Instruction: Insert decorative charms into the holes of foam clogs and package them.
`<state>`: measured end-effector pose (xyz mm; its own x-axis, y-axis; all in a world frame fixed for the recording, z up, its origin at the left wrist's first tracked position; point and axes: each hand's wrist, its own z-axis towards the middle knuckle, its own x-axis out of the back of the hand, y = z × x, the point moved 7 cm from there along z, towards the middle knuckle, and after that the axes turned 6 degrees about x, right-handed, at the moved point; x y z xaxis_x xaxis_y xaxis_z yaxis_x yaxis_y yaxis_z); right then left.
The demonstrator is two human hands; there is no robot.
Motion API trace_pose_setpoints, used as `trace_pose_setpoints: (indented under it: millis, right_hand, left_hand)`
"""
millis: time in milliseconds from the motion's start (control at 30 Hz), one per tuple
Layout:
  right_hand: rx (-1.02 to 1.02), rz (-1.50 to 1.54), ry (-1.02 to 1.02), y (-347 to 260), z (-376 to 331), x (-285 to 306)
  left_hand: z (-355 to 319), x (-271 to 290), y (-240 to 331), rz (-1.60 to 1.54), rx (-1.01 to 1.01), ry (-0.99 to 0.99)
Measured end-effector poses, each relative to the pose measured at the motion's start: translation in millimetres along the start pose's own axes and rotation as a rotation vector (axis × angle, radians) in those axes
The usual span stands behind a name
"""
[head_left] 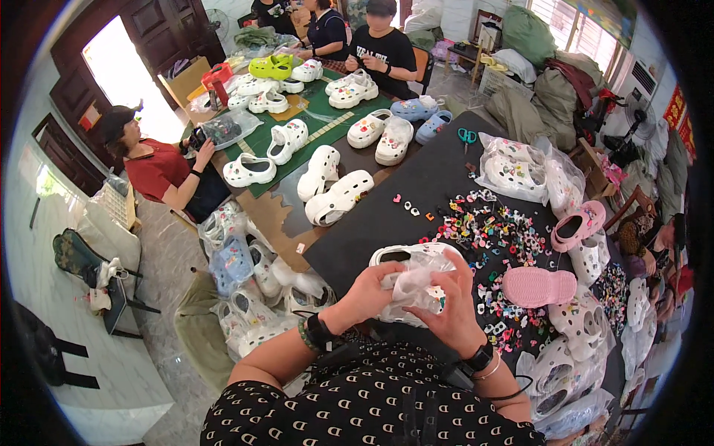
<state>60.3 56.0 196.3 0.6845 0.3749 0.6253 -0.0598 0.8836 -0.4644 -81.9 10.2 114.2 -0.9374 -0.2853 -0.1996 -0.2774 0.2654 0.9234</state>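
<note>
At the near edge of the black-topped table, both hands are raised over a white clog [383, 256]. A crumpled clear plastic bag [418, 284] is bunched between them and hides much of the clog. From the left, my left hand [368, 293] grips the bag with its fingers curled. Opposite it, my right hand [457, 308] pinches the bag's other side with bent fingers. Whether anything lies inside the bag, I cannot tell. Small colourful shoe charms [491, 230] are heaped just right of my hands, beside a pink clog [539, 288] lying sole up.
Bagged clogs [513, 167] sit at the table's far right corner, near teal scissors [466, 136]. More white clogs [338, 197] stand ahead on a green mat [320, 104] and brown board. A person in red [160, 167] handles a bag at left; others sit at the far end.
</note>
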Motion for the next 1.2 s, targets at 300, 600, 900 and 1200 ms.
trace_pose_setpoints:
  millis: [300, 600, 900, 1200]
  right_hand:
    - [-0.462, 0.045, -0.037, 52, -19, -3]
    - [-0.314, -0.063, 0.206, 48, -11, 4]
    - [-0.327, 0.453, -0.34, 29, -24, -62]
    - [-0.588, 0.2, -0.233, 102, -107, -30]
  left_hand:
    - [-32, -28, 46, 1.001, -0.779, -0.028]
    - [-13, -7, 20, -0.025, -0.247, -0.133]
    - [4, 44, -15, 0.206, -0.205, 0.134]
    - [51, 32, 2, 0.971, -0.517, 0.131]
